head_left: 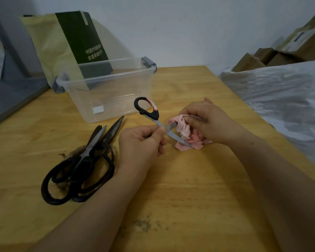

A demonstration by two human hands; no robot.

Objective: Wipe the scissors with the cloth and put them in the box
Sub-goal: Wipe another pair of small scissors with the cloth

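Scissors (154, 114) with a black handle loop are held just above the table at the centre of the frame, blades splayed apart. The left hand (140, 142) pinches them near the pivot, fingers curled tight. One loop sticks up toward the upper left, and the second handle does not show. Both blades run down toward the lower right. The right hand (207, 122) grips the pink cloth (185, 130), which is bunched around the upper blade, while the lower blade's tip rests against the cloth's bottom folds.

The long axis therefore runs from the box at upper left to the cloth at lower right. A wiping stroke would probably follow that line, away from the left hand. The clear box (107, 74) stands open just beyond the handle loop, nearer the left hand, with only a white sticker showing in it.

Two pairs of black scissors (93, 157) lie crossed on the wooden table (189, 179) at left. A paper bag (62, 48) leans behind the box against the pale wall (189, 24). Cardboard boxes (262, 59) and a plastic sheet (280, 91) fill the right edge.
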